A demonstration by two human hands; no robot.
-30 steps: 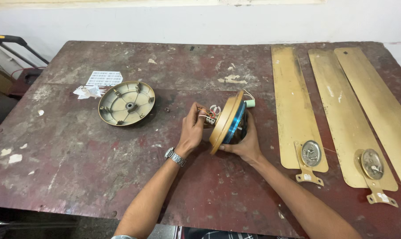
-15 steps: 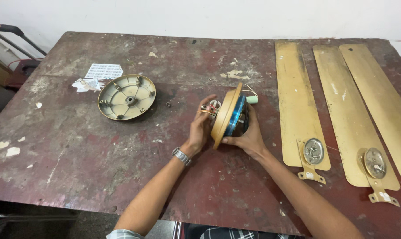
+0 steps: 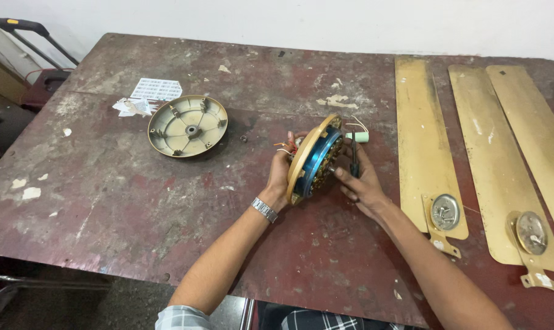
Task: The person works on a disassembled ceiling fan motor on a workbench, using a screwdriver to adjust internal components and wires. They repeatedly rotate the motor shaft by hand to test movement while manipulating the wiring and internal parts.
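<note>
A round ceiling fan motor (image 3: pixel 315 160), gold on its rim and blue inside, stands on edge on the worn table (image 3: pixel 136 208). My left hand (image 3: pixel 280 174) grips its left face, where red and white wires stick out. My right hand (image 3: pixel 359 180) supports the right face and also holds a thin dark tool (image 3: pixel 354 156) against it. A white wire end (image 3: pixel 357 137) pokes out just behind the motor. The matching gold motor cover (image 3: pixel 187 125) lies open side up to the left.
Three gold fan blades (image 3: pixel 423 140) (image 3: pixel 500 165) (image 3: pixel 536 128) lie side by side at the right, two with round metal pieces (image 3: pixel 445 211) (image 3: pixel 530 232) on their mounting ends. Paper scraps (image 3: pixel 148 95) lie at the far left. A small nut (image 3: pixel 243 139) sits near the cover.
The view has shifted slightly. Both hands have stayed on the upright motor; the right hand now shows the thin dark tool against the motor's right side.
</note>
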